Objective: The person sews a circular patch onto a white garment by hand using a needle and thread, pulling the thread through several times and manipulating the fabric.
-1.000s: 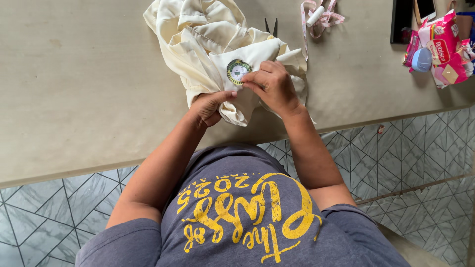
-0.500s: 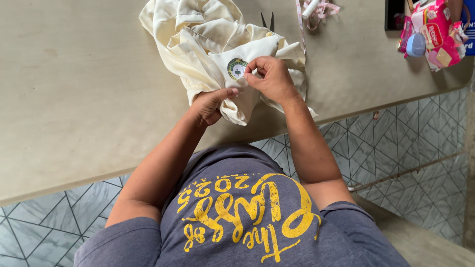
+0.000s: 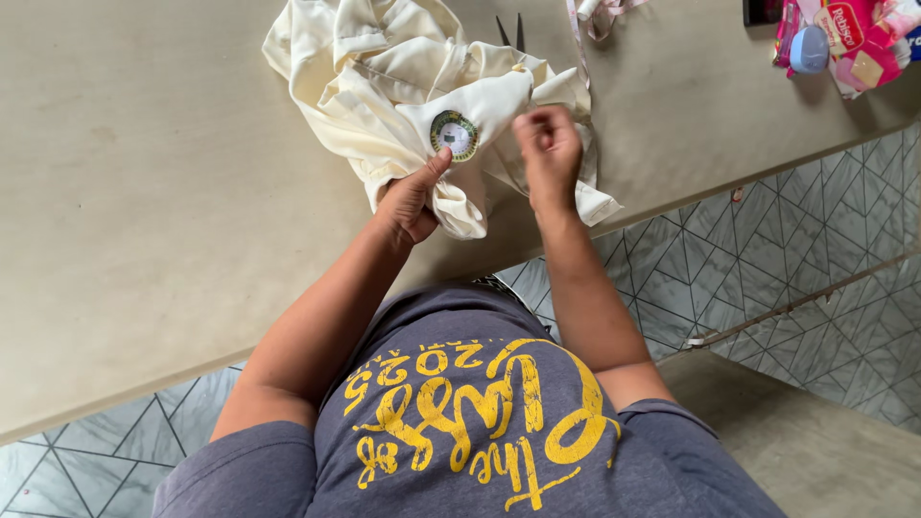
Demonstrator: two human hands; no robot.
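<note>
At the near edge of the beige table (image 3: 144, 192), a cream garment (image 3: 384, 86) lies crumpled, bearing a round badge (image 3: 454, 134). The left hand (image 3: 414, 201) grasps the fabric just below the badge, thumb pressed beside it. The right hand (image 3: 547, 144) is clenched just right of the badge, fingertips pinched; what it pinches cannot be told. Scissors (image 3: 510, 29) lie beyond the garment; pink packages (image 3: 854, 38) sit far right.

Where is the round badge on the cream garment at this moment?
In the head view the round badge sits on the cream garment, upper middle of the table, just above the left hand's thumb and left of the right hand.
</note>
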